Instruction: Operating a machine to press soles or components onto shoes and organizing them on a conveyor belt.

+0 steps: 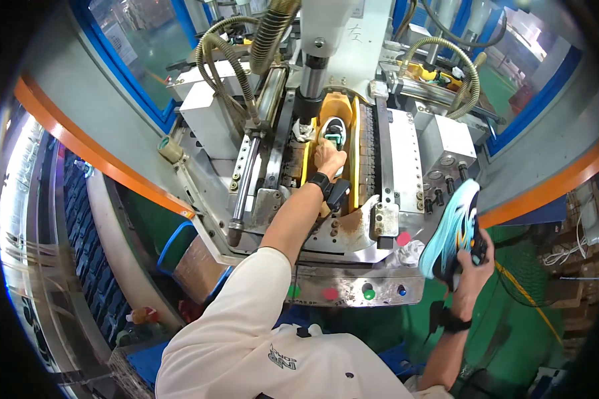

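My left hand (330, 158) reaches into a yellow cradle (338, 105) in the middle of the machine. Its fingers are closed on a sneaker (335, 126) with a white rim and dark and green parts, lying lengthwise there; the hand covers much of it. Off to the right, my right hand (474, 269) grips a second sneaker (454, 229) by its dark upper, fingers wrapped round it. That one is tilted up, its light-blue sole turned to the left, with small orange accents beside my fingers. Each wrist wears a black band.
Over the cradle hangs a metal press cylinder (314, 80). Metal rails and a chromed rod (247, 179) flank it. A front panel (353, 284) carries coloured buttons. Ribbed hoses (476, 73) arch above. Orange-edged guards (100, 149) stand at both sides; crumpled white material (411, 254) lies near the right sneaker.
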{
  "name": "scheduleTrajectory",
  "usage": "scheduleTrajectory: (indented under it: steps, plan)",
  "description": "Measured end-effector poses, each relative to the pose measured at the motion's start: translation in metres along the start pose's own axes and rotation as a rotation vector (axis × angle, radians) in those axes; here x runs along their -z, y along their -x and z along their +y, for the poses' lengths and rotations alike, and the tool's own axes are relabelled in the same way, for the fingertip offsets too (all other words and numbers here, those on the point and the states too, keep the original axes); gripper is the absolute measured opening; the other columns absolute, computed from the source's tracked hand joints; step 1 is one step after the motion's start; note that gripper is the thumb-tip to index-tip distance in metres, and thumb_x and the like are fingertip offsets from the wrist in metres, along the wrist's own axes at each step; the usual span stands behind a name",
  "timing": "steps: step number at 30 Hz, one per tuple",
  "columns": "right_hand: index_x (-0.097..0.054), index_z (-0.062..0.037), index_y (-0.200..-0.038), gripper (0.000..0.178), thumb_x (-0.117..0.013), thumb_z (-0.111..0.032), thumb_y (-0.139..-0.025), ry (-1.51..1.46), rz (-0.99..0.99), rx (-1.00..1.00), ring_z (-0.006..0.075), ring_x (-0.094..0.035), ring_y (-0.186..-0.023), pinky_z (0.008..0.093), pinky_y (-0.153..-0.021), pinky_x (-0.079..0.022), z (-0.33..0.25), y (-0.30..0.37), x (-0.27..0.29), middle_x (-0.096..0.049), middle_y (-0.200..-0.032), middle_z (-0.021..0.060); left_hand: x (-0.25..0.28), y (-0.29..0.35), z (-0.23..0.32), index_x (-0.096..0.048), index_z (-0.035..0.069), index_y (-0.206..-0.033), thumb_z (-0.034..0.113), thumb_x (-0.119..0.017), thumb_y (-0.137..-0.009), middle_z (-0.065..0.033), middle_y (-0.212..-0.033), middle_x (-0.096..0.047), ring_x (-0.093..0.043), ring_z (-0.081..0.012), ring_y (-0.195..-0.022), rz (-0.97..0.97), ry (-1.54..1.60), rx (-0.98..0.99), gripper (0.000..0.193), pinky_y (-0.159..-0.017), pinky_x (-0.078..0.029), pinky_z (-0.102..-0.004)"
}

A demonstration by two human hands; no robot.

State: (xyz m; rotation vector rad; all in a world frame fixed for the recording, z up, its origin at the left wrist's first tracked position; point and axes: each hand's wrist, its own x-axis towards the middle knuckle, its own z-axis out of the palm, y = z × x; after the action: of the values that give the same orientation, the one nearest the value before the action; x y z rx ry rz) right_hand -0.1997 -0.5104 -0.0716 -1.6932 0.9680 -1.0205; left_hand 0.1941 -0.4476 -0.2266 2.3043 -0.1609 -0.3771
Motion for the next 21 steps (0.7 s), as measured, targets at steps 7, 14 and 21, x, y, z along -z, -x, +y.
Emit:
scheduleTrajectory:
  steps: [7, 14, 21]
  plan:
    - [-0.061, 0.0031, -0.113, 0.052, -0.073, -0.013, -0.065, 0.351, -0.435, 0.058, 0.0157, -0.06, -0.074, 0.0287, -0.066, -0.048, -0.036, -0.146, -0.133, -0.065, -0.087, 0.0091, 0.128, 0.118, -0.06, -0.064, 0.0, -0.107, 0.008, -0.073, -0.08, -0.0082, -0.098, -0.069, -0.067, -0.0173, -0.085, -0.717, 1.155, 0.218, 0.029, -0.07, -0.056, -0.0324]
    - [-0.066, 0.0057, -0.093, 0.04, -0.074, -0.023, -0.066, 0.742, -0.678, 0.096, 0.0342, -0.069, -0.089, 0.0406, -0.081, -0.054, -0.003, -0.141, -0.353, -0.069, -0.092, 0.0238, 0.292, 0.3, -0.144, -0.054, -0.002, -0.123, 0.016, -0.075, -0.072, -0.0113, -0.116, -0.055, -0.056, -0.021, -0.106, -0.452, 0.79, 0.35, 0.059, -0.088, -0.046, -0.0316]
    - [-0.045, -0.0035, -0.11, 0.056, -0.074, -0.036, -0.075, 0.833, -0.368, 0.236, 0.0373, -0.068, -0.093, 0.0477, -0.081, -0.055, 0.063, -0.076, -0.437, -0.068, -0.1, 0.0193, 0.309, 0.443, -0.209, -0.052, -0.006, -0.124, 0.001, -0.07, -0.075, -0.0117, -0.107, -0.064, -0.066, -0.0212, -0.093, 0.266, 1.196, 0.362, 0.053, -0.081, -0.056, -0.0325]
